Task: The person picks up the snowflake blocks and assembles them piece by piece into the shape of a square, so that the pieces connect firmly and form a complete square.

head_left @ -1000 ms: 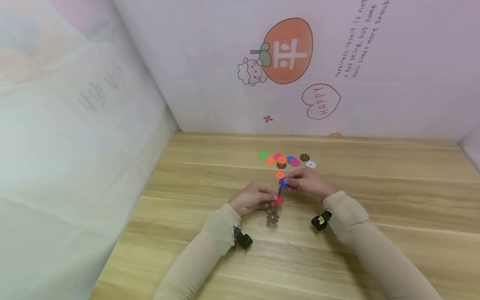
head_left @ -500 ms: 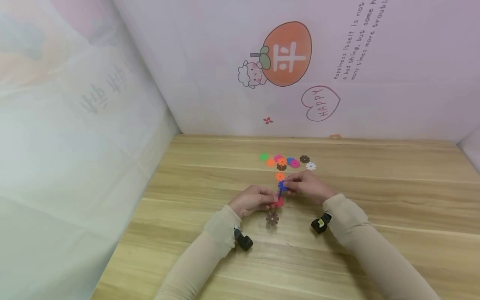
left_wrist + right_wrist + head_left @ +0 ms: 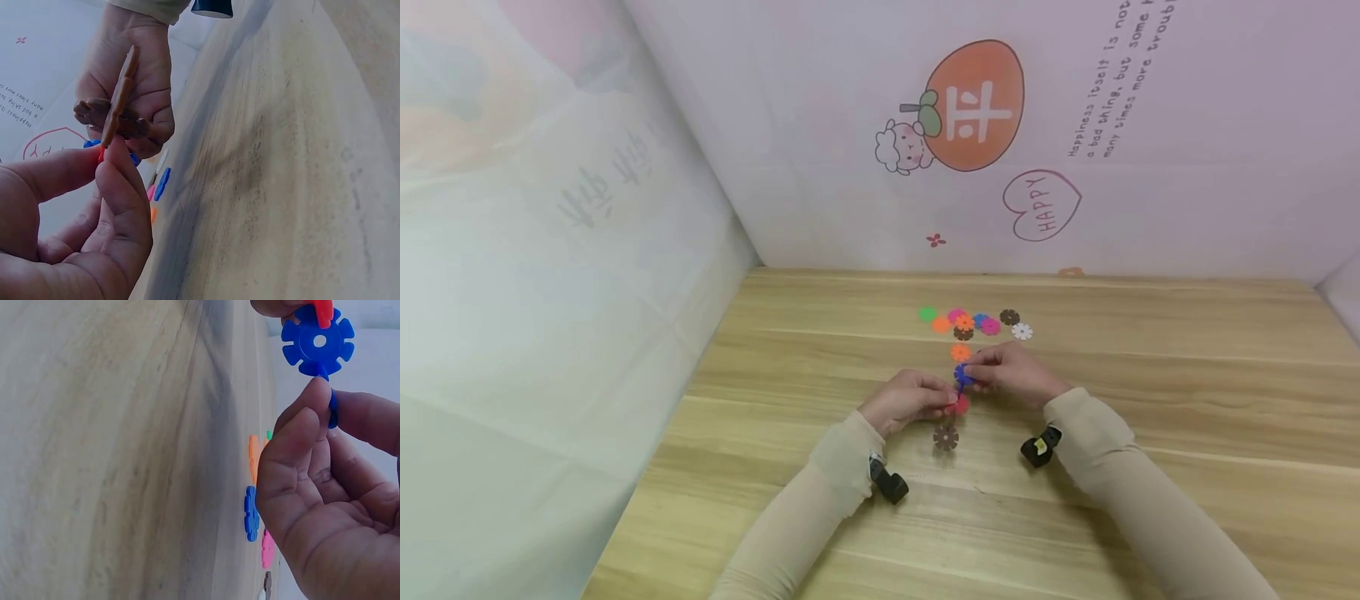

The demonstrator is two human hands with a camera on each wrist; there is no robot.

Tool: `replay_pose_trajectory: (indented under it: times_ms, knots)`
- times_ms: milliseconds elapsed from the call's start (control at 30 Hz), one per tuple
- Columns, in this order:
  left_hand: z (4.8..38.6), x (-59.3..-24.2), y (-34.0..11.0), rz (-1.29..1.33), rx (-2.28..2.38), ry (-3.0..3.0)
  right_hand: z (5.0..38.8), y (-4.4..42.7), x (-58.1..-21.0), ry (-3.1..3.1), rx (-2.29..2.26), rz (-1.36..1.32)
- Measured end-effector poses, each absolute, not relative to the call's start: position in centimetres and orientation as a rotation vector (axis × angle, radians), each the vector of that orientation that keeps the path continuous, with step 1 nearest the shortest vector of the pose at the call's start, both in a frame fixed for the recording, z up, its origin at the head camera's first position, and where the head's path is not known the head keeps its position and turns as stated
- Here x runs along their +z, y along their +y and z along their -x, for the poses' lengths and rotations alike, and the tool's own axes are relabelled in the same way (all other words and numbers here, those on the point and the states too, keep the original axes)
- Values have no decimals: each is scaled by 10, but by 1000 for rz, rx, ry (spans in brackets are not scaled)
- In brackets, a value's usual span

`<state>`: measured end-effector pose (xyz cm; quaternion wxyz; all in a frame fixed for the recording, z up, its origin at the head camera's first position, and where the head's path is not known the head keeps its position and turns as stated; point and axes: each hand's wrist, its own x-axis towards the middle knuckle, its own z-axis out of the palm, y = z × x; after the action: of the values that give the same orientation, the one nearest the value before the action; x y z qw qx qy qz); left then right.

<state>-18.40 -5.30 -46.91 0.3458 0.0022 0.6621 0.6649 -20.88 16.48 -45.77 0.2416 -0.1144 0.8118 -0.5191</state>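
Notched plastic snowflake discs are joined in a small chain between the two hands. My left hand [image 3: 910, 398] pinches a red disc [image 3: 961, 406] between thumb and fingers. Two brown discs [image 3: 122, 94], set crosswise, stick out past its fingertips in the left wrist view. My right hand [image 3: 1018, 371] pinches a blue disc [image 3: 333, 412], seen edge-on in the right wrist view. That disc meets the lower edge of a second blue disc [image 3: 303, 347], whose top notch carries the red one. How deep the two blue discs interlock is hidden by fingertips.
Loose discs lie on the wooden table [image 3: 1150, 375] beyond the hands: green [image 3: 928, 314], orange [image 3: 960, 352], pink [image 3: 991, 327], brown [image 3: 1010, 317], white [image 3: 1022, 332] and others, some overlapping. A printed cloth wall [image 3: 820, 167] stands behind the table, another cloth at its left.
My right hand's blue disc has shifted slightly left and toward the person, closer to the red disc. The left hand stays nearly in place, still pinching the red disc.
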Motion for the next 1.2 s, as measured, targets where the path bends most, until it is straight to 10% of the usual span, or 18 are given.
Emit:
replay_pose_trajectory:
  times_ms: [1200]
  knots:
    - [186,-473,-55,49,1749,1727,216,190,-454,2623,-1140,235]
